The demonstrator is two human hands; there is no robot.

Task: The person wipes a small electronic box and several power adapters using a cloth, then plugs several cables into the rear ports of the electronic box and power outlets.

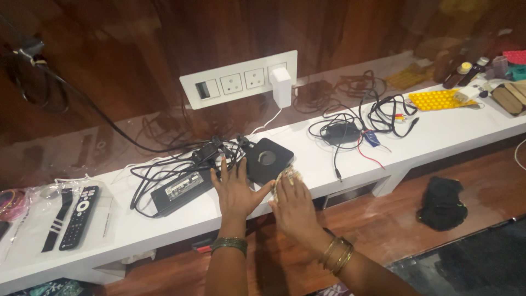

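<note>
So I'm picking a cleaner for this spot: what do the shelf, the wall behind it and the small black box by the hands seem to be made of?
The shelf looks like white laminate or painted board: smooth, uniform, faintly satin. The wall looks like dark wood veneer under high gloss: visible grain, and it mirrors the cables. The small black box seems matte plastic, with rounded corners and dull reflections.

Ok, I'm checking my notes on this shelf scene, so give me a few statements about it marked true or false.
1. The left hand lies flat on the shelf beside the black box. True.
2. The right hand holds a remote. False: it presses a cloth; the remotes lie in a clear bag far to the left.
3. A white adapter is plugged into the socket strip. True.
4. The yellow tray lies on the floor. False: it lies on the shelf.
</note>
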